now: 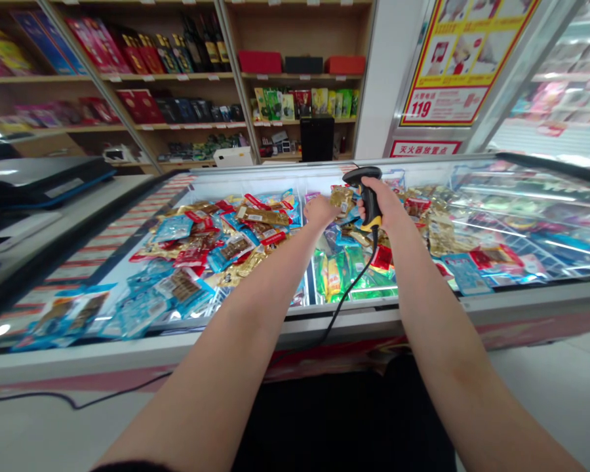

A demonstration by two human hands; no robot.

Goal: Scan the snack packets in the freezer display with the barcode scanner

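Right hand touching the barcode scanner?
Touching. The head view shows the right hand wrapped around the grip of the black-and-yellow handheld barcode scanner, with its fingers closed on it.

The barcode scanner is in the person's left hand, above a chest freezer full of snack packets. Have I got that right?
Not quite: the head view shows the barcode scanner gripped in the right hand, not the left hand. The rest is right: it is above a chest freezer full of snack packets.
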